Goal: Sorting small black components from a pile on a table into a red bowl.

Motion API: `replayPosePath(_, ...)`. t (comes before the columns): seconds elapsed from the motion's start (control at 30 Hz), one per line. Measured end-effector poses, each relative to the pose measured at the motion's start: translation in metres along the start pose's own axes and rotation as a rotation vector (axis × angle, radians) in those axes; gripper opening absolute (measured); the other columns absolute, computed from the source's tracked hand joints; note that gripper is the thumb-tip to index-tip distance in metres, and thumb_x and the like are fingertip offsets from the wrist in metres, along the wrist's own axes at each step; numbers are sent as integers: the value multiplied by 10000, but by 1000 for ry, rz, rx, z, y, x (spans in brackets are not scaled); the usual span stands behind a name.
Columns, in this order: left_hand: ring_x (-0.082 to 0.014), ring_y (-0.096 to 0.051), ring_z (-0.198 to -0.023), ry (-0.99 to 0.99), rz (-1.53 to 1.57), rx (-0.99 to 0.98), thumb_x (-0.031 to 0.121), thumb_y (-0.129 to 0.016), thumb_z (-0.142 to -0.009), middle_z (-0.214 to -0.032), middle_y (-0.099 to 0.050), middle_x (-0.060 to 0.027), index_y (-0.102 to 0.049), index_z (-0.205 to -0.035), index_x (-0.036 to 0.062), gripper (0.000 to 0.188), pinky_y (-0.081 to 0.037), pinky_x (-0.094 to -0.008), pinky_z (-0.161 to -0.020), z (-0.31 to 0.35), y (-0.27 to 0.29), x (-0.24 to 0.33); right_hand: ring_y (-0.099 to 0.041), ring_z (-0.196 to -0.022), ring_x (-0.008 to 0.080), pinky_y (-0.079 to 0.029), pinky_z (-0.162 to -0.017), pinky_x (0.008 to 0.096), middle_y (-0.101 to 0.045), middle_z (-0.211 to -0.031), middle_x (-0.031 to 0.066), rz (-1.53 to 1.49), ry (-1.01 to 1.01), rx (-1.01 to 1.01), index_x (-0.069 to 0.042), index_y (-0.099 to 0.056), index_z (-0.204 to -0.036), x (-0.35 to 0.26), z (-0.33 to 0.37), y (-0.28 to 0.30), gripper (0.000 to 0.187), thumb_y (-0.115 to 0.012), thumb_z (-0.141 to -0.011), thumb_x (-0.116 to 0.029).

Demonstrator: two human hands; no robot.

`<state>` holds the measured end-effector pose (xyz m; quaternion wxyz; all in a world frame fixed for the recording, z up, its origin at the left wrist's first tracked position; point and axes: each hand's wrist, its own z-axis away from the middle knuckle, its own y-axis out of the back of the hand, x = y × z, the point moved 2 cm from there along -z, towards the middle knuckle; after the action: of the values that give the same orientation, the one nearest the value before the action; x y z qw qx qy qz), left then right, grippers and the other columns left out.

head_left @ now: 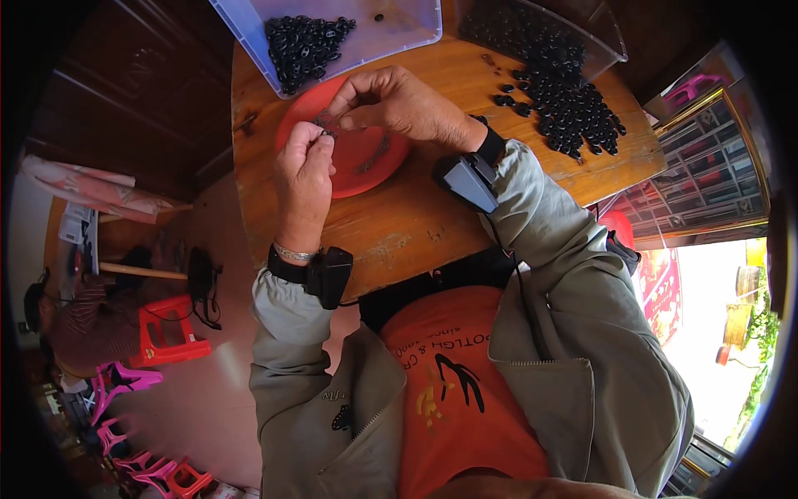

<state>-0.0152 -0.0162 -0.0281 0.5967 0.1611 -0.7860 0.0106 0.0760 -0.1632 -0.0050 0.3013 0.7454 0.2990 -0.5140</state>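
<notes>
Over a red plate on the wooden table, my two hands meet with their fingertips close together. My left hand pinches a small dark piece between thumb and fingers. My right hand is closed just beyond it, thumb against fingers; whatever it grips is too small to make out. Thin dark metal-like bits lie in the plate beneath the hands. Behind the plate, a translucent plastic bin holds a heap of small black oval parts.
At the far right, a tipped clear container spills round black pieces across the wooden table. A red stool and several pink stools stand on the floor to the left. A glass-fronted frame leans at the right.
</notes>
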Motion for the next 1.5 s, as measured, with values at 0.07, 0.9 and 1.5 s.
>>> replayPosePath(0.07, -71, -450, -520, -9, -62, 24, 90, -521, -871, -613, -472, 6, -515, -798, 34, 93, -382, -232, -475, 1, -1, 1, -600, -841, 89, -483, -791, 232, -663, -889, 27, -9, 20, 13, -3, -651, -975, 2, -1, -1, 163, -625, -815, -6)
replayPosePath(0.9, -52, -424, -541, -21, -130, -18, 128, -524, -876, -614, -430, 27, -539, -821, 24, 118, -360, -202, -495, 4, -5, 4, -621, -823, 117, -487, -794, 260, -674, -856, 47, 329, 87, -14, -4, -651, -949, -8, 3, -10, 153, -613, -800, -2)
replayPosePath(1.5, -55, -448, -539, 40, 57, 22, 106, -517, -878, -632, -479, 18, -558, -840, 26, 98, -380, -194, -497, 1, 0, 0, -640, -734, 191, -498, -699, 292, -666, -807, 110, 727, 279, 260, -27, -661, -928, -15, 5, 32, 176, -653, -818, -165)
